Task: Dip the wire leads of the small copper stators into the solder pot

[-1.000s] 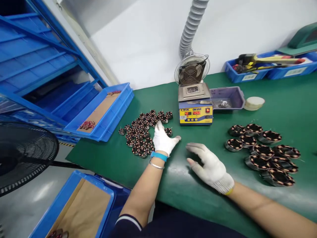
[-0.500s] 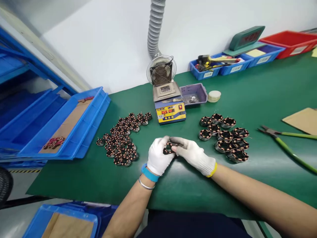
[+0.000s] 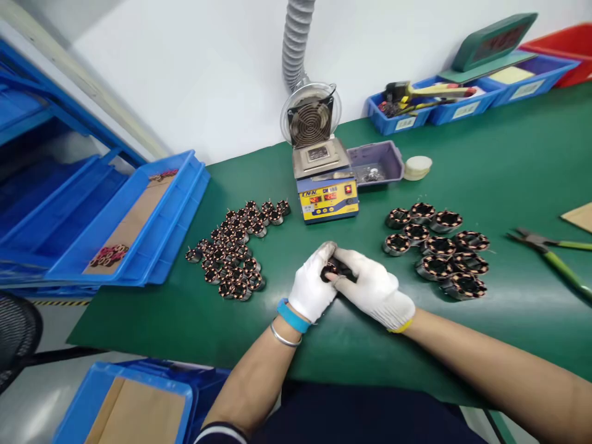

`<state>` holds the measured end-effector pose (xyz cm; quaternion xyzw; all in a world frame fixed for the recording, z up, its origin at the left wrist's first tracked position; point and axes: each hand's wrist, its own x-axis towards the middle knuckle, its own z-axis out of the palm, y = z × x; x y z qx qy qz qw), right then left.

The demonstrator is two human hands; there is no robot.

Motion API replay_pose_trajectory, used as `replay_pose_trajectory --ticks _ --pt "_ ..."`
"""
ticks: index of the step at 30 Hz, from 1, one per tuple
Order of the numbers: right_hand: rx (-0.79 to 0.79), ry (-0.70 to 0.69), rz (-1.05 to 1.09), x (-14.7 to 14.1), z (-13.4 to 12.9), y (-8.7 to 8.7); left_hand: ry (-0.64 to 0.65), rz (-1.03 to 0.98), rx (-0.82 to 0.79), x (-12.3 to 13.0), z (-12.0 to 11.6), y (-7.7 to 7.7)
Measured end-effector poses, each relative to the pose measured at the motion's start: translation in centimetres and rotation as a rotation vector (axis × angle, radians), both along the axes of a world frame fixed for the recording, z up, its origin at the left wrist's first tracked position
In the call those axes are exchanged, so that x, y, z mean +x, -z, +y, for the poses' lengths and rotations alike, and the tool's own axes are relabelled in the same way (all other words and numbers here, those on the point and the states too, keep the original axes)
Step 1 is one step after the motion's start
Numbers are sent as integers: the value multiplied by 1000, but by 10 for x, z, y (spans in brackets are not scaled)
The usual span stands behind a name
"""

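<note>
My left hand (image 3: 314, 283), in a white glove, is closed around a motor stator (image 3: 329, 271), a dark ring with copper windings. From the other side my right hand (image 3: 367, 280), also gloved, grips the same stator with thumb and fingers. Much of the part is hidden by the gloves. Both hands are in front of a yellow-and-blue solder pot (image 3: 328, 200) with a lit red display. To their left stands a cluster of many stators (image 3: 235, 253). A smaller group of stators (image 3: 439, 246) stands to the right.
Behind the pot is a purple tray (image 3: 398, 161), with pale round pads (image 3: 417, 166) beside it. Green-handled cutters (image 3: 550, 250) lie at right. Blue bins (image 3: 407, 121) with tools line the back. Blue trays (image 3: 161, 240) stand at left, and a grey duct (image 3: 297, 43) hangs above.
The view has shifted, so the bench items appear moved. Both hands still hold the stator, which has turned and is now more covered by the fingers.
</note>
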<state>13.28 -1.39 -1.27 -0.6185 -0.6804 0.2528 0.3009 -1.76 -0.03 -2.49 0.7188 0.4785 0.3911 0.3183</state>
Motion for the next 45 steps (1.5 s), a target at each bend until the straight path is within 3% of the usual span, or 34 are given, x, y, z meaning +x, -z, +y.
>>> replay_pose_trajectory --ticks 5,8,12,13,16,18,22,25,28,33,39,41,45 --pt "186 -26 -98 8 0 0 -72 155 -243 1 -2 -19" --pt "157 25 -37 10 1 -3 92 121 -476 -15 3 -36" --pt "41 102 94 10 1 -8 369 -170 -708 -54 11 -52" --pt "24 110 120 9 0 -8 357 -277 -691 -61 13 -52" --pt "11 110 167 8 -1 -9 151 -489 -508 -62 14 -48" --pt "19 83 187 7 -2 -9 80 -439 -420 -49 11 -43" --pt "8 61 205 7 -3 -11 78 -231 -360 -25 4 -43" --pt "-34 105 180 7 -3 -13 46 -330 -343 -32 3 -48" --pt "-44 143 168 7 -3 -15 -93 -447 -272 -42 5 -51" --pt "-59 117 219 5 -6 -16 45 -220 -311 -32 0 -52" --pt "-57 137 216 5 -6 -18 -106 -469 -266 -34 0 -56" --pt "-55 133 236 5 -6 -18 -36 -382 -329 -32 0 -57" --pt "-34 131 260 5 -6 -20 192 -239 -603 -23 -6 -57"
